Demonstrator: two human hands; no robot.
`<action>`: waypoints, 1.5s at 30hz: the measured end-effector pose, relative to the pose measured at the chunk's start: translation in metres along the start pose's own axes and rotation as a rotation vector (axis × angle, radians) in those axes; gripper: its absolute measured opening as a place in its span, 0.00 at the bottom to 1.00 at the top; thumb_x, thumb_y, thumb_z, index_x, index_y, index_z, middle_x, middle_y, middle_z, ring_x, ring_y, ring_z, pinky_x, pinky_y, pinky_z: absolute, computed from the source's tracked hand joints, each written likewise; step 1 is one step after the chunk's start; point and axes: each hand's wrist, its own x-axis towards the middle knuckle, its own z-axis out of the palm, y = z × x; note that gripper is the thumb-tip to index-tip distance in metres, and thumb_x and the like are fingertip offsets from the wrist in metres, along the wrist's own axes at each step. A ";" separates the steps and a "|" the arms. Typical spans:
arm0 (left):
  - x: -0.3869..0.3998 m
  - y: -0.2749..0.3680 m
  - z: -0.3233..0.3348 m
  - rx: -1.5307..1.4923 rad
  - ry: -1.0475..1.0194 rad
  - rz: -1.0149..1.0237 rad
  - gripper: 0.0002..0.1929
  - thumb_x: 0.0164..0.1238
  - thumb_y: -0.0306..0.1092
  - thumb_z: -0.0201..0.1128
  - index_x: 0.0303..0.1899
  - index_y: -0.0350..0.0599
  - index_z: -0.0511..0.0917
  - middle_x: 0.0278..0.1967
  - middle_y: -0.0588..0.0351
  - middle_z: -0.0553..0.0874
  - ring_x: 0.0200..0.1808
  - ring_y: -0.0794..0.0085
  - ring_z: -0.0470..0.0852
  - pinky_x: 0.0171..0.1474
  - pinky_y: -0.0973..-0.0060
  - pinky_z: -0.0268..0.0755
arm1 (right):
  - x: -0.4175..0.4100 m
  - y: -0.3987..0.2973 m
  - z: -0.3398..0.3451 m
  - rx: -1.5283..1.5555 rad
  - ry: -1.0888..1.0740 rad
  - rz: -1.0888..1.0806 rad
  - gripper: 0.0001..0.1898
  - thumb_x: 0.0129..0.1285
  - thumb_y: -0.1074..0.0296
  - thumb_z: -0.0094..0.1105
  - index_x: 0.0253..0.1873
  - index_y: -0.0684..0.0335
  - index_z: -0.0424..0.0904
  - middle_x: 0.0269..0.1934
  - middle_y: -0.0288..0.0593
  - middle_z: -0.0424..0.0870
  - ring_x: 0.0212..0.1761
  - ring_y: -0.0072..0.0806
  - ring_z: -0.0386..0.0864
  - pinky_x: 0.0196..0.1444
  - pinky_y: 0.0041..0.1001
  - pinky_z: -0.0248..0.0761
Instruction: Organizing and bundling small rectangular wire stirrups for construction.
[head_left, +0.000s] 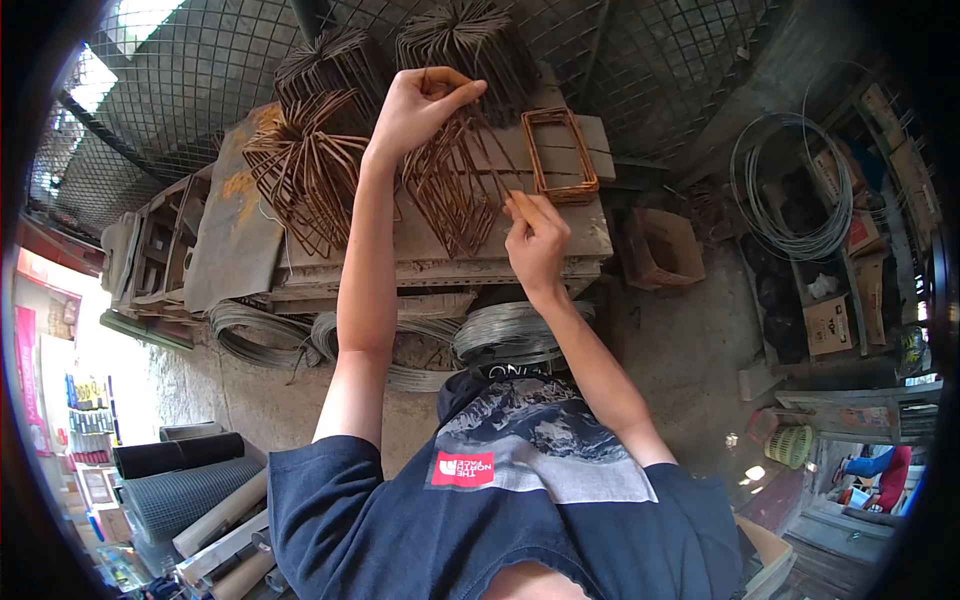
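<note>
My left hand (431, 101) pinches the upper end of a thin rusty steel stirrup between thumb and fingers. Lower and to the right, my right hand (538, 236) grips the other end of that stirrup, which slants between both hands. Just behind it leans a bundle of rusty rectangular steel stirrups (450, 187) on the wooden table (375, 262). A fanned bundle of rusty stirrups (307, 172) stands left of my left forearm. At the right, a neat stack of rectangular stirrups (534, 154) lies flat on the tabletop. Darker bundles (465, 45) stand at the back.
Coils of galvanized wire (506, 334) lie on the floor under the table's front edge. A cardboard box (664, 247) stands right of the table. Wire mesh (660, 82) rises behind it. Farther right hangs a wire coil (787, 187). Rolls of mesh (191, 495) lie at lower left.
</note>
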 end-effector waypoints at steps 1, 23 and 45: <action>-0.001 0.000 -0.002 -0.054 -0.010 0.016 0.11 0.63 0.39 0.70 0.37 0.39 0.87 0.27 0.62 0.86 0.26 0.87 0.75 0.30 0.86 0.65 | -0.006 0.001 0.000 0.001 -0.003 0.000 0.09 0.57 0.84 0.59 0.42 0.72 0.83 0.34 0.46 0.84 0.32 0.36 0.85 0.31 0.27 0.76; -0.003 0.003 -0.004 0.031 -0.081 -0.054 0.13 0.59 0.41 0.73 0.36 0.39 0.88 0.21 0.65 0.83 0.25 0.88 0.75 0.31 0.85 0.68 | 0.063 0.027 -0.015 -0.238 -0.280 0.133 0.16 0.58 0.62 0.65 0.40 0.73 0.81 0.38 0.56 0.82 0.41 0.47 0.81 0.46 0.37 0.74; 0.000 0.011 -0.001 0.055 -0.096 -0.087 0.14 0.59 0.42 0.73 0.34 0.39 0.88 0.17 0.68 0.78 0.20 0.89 0.68 0.26 0.85 0.60 | 0.064 0.110 0.016 -0.689 -0.256 0.127 0.06 0.50 0.72 0.59 0.29 0.70 0.80 0.30 0.55 0.83 0.34 0.51 0.84 0.35 0.41 0.78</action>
